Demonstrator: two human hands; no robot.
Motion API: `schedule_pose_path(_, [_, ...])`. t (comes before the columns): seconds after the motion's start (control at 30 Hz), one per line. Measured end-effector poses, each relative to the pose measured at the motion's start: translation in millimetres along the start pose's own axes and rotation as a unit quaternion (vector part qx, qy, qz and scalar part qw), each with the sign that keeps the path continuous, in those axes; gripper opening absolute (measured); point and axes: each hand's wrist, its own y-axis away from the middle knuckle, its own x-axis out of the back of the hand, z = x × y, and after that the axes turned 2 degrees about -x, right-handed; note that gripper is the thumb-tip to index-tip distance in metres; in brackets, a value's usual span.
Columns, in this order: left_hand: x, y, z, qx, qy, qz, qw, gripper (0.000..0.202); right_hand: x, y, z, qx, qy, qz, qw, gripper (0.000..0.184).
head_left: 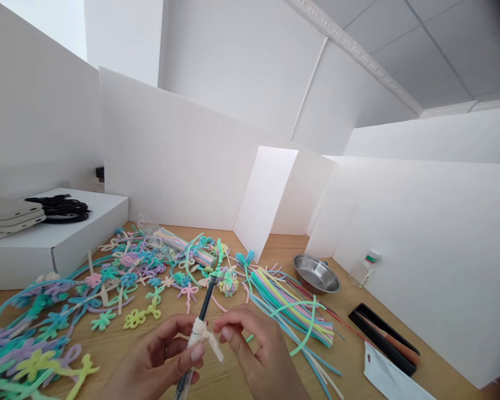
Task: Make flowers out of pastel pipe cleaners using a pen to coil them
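Observation:
My left hand (166,355) is closed around a dark pen with a clear barrel (206,303), which points up and away from me. A cream pipe cleaner (198,329) is wound around the pen's middle, and its loose end sticks out toward the lower right. Close beside that end, my right hand (258,350) has thumb and index finger drawn together in a pinch; what lies between the tips, if anything, is hidden. Just beyond the pen tip lies a cluster of pastel pipe-cleaner flowers (228,282).
Twisted pipe-cleaner flowers (102,320) cover the table's left side. A bundle of straight pipe cleaners (291,305) lies right of centre. Farther right are a metal bowl (316,273), a small bottle (364,269), a black tray (383,339) and a white packet (389,375). White panels (179,155) stand behind.

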Motion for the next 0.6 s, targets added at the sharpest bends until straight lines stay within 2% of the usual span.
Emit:
schedule_pose_path(0.07, [-0.1, 1, -2, -0.02, -0.044, 0.006, 0.999, 0.023, -1, 0, 3, -0.03, -0.032, 0.041, 0.998, 0.016])
schedule_pose_path(0.13, [-0.8, 1, -2, -0.02, -0.075, 0.006, 0.997, 0.028, -3, -1, 8, -0.071, -0.093, 0.061, 0.991, 0.027])
schedule_pose_path(0.2, [-2.1, 2, -1, 0.0, -0.095, -0.005, 0.995, 0.034, -6, -2, 14, -0.114, -0.172, 0.059, 0.977, 0.035])
schedule_pose_path(0.33, [-7.5, 3, 4, 0.041, -0.127, -0.011, 0.991, 0.038, -13, -7, 21, -0.166, -0.28, 0.048, 0.944, 0.028])
schedule_pose_path(0.5, [-14.0, 3, 6, 0.078, -0.012, 0.003, 0.997, 0.032, -18, -11, 21, -0.17, -0.341, 0.032, 0.924, 0.033])
schedule_pose_path(0.6, [-12.3, 1, 8, 0.093, 0.088, 0.039, 0.991, 0.026, -21, -8, 22, -0.162, -0.324, 0.028, 0.932, 0.033])
